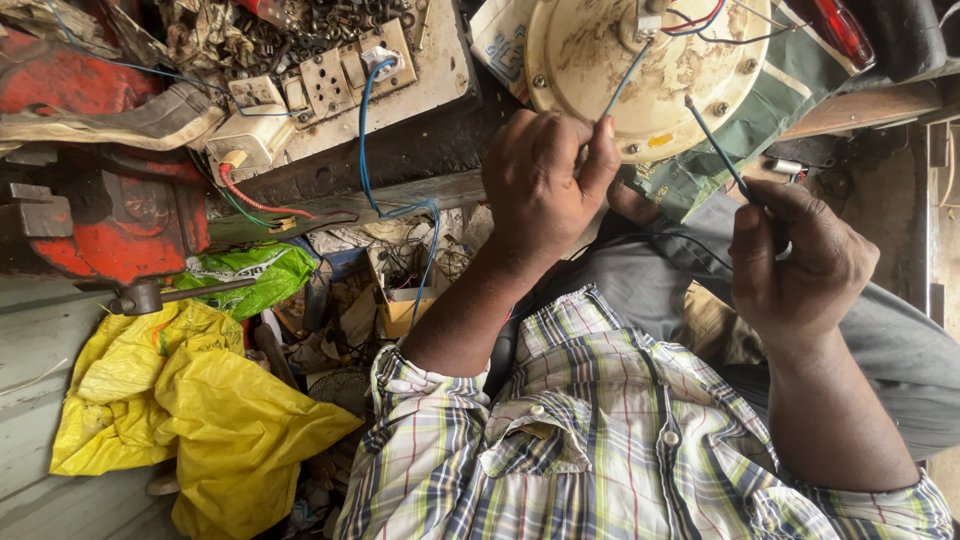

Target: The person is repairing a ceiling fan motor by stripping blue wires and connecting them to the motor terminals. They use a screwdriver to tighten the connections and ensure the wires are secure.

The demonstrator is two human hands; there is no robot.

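Note:
A round cream motor housing [600, 60], stained and dusty, rests at the top, partly on a green bag [790, 90]. Red and blue wires come out of its hub. My left hand [545, 185] pinches a thin light-blue wire [625, 85] between thumb and fingertips just below the housing. My right hand [800, 265] is closed around a dark blue wire [715, 145] whose bare tip points up toward the housing's rim. Both forearms reach up from my checked shirt, over grey trousers.
A worn switchboard with sockets [345, 75] and a blue lead [368, 150] lies at upper left, beside a pile of screws [330, 20]. A red vise [90, 190] stands at the left. Yellow plastic bags [200, 410], a green bag [255, 275] and a small cardboard box [405, 305] clutter the floor.

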